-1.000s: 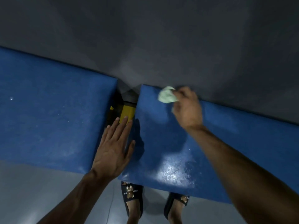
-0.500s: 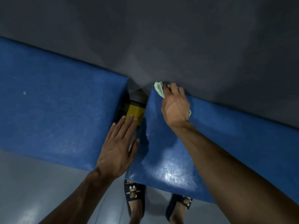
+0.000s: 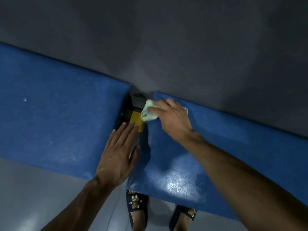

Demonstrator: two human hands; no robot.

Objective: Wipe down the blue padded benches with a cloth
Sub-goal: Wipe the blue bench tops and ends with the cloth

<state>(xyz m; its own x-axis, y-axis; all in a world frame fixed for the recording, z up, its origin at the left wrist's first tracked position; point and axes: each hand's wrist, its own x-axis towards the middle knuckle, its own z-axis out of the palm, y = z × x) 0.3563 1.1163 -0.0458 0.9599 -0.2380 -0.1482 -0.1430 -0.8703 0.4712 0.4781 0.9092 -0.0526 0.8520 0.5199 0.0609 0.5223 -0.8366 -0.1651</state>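
The cloth (image 3: 148, 112) is a pale green, soft, crumpled wad at the far left corner of the right bench (image 3: 191, 157), its loose end spilling over that bench's left edge into the gap. My right hand (image 3: 173, 120) lies over it, fingers curled down onto the fabric and pressing it to the padding; a small corner of it peeks out past my knuckles on the right.

The right bench is blue padding with a fine pebbled skin, its near corner rounded and shining with a broad, wet-looking glare. The left bench (image 3: 55, 124) has the same blue grain, duller, with a few pale specks. A narrow dark gap runs between the two, and inside it sits a yellow block (image 3: 137, 120) with flat faces.

My left hand (image 3: 119, 157) lies flat with straight fingers, holding nothing, across the left bench's right edge and the gap, fingertips reaching the yellow block.

Both benches butt against a smooth grey wall (image 3: 166, 39) along their far edges. The right bench stretches away open to my right. Below the near edges is glossy grey floor (image 3: 33, 197), where my feet stand in dark sandals (image 3: 137, 204).
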